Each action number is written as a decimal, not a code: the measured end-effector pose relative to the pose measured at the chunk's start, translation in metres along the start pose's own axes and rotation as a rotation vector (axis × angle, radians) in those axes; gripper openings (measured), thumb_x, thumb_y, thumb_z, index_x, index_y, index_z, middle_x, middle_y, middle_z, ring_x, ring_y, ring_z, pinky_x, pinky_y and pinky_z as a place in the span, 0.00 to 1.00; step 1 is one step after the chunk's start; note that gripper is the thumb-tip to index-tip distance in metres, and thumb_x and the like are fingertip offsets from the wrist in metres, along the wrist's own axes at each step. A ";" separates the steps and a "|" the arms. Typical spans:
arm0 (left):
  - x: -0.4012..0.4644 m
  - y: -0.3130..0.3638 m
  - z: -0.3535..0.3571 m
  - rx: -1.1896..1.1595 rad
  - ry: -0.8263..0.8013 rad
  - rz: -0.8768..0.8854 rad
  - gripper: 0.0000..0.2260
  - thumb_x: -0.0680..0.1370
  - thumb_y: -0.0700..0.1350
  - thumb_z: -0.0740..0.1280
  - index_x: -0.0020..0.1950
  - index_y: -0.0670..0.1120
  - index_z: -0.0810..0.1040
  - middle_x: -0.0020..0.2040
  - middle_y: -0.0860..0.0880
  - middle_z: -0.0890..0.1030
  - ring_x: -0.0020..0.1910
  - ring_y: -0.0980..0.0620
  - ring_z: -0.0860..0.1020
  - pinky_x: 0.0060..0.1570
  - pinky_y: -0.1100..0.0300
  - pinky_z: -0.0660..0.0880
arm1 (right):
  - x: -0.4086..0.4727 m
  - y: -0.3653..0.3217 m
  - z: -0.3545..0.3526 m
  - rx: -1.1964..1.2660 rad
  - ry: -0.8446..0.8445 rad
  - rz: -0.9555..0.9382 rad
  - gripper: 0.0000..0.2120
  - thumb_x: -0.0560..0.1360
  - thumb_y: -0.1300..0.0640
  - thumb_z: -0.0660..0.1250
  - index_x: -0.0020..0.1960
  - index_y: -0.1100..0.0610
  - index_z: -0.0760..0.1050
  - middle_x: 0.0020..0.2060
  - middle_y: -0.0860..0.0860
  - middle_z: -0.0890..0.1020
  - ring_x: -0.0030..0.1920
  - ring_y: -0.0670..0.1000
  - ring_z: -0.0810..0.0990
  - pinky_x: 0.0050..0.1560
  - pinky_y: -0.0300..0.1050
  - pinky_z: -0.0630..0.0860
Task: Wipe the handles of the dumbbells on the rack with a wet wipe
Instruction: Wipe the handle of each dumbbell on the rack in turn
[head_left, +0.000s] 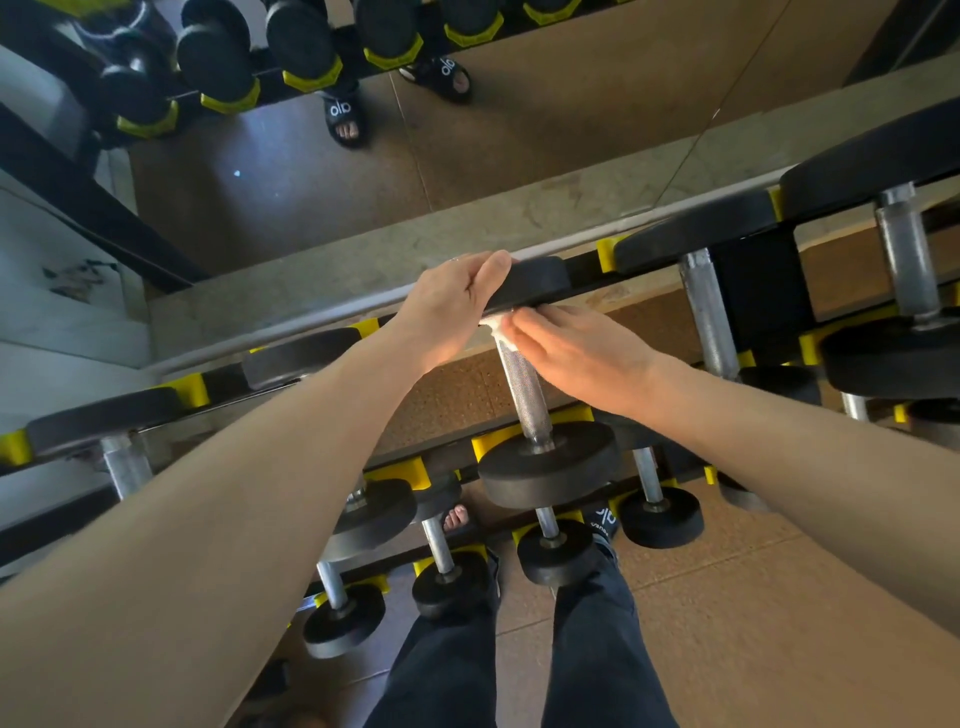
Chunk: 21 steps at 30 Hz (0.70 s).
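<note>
Left hand (457, 299) draped over the far black round rubber weight head (530, 280) of the dumbbell in work, fingers curled past its top edge, steadying it on the upper tier of the black steel rack with yellow plastic cradles (192, 389). Right hand (566, 348) pressed against the far end of the knurled silver steel handle (522, 395), holding the crumpled white wet wipe (498, 330) there just under that weight head. Step in hand, by the look of it: wiping this one handle, begun at its far end. Next move likely calling for a firm draw of the wipe toward the near black weight head (548, 462), then on to a neighbouring dumbbell with a smooth silver handle (709, 317). No containers in view; each cradle carrying one dumbbell end.
</note>
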<state>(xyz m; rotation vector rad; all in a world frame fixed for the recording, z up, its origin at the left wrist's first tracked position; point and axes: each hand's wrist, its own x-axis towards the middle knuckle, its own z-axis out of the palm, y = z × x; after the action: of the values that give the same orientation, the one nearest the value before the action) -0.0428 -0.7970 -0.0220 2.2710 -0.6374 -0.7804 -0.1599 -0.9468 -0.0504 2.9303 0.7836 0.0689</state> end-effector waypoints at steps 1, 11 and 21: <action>0.000 0.000 0.000 -0.008 -0.005 0.001 0.20 0.86 0.56 0.49 0.65 0.52 0.77 0.45 0.54 0.78 0.46 0.54 0.74 0.40 0.68 0.65 | -0.006 -0.002 0.006 0.121 -0.013 0.154 0.15 0.75 0.65 0.62 0.61 0.66 0.74 0.55 0.60 0.76 0.50 0.56 0.80 0.53 0.49 0.79; -0.002 0.003 0.000 -0.035 -0.013 -0.016 0.21 0.85 0.57 0.49 0.69 0.52 0.76 0.54 0.51 0.79 0.53 0.51 0.75 0.48 0.60 0.66 | 0.015 -0.026 0.007 1.349 0.234 1.311 0.14 0.78 0.55 0.67 0.62 0.55 0.76 0.51 0.46 0.80 0.48 0.47 0.82 0.51 0.44 0.80; -0.003 0.002 0.001 -0.038 -0.011 -0.032 0.22 0.85 0.58 0.49 0.70 0.51 0.75 0.56 0.52 0.78 0.55 0.51 0.75 0.52 0.60 0.67 | -0.014 -0.034 0.001 0.606 0.097 0.665 0.10 0.78 0.60 0.65 0.58 0.58 0.80 0.51 0.54 0.82 0.48 0.49 0.82 0.50 0.36 0.75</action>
<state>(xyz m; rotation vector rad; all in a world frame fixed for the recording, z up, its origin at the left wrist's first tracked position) -0.0456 -0.7968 -0.0205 2.2489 -0.5879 -0.8136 -0.1888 -0.9246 -0.0553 3.6451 -0.2589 0.0279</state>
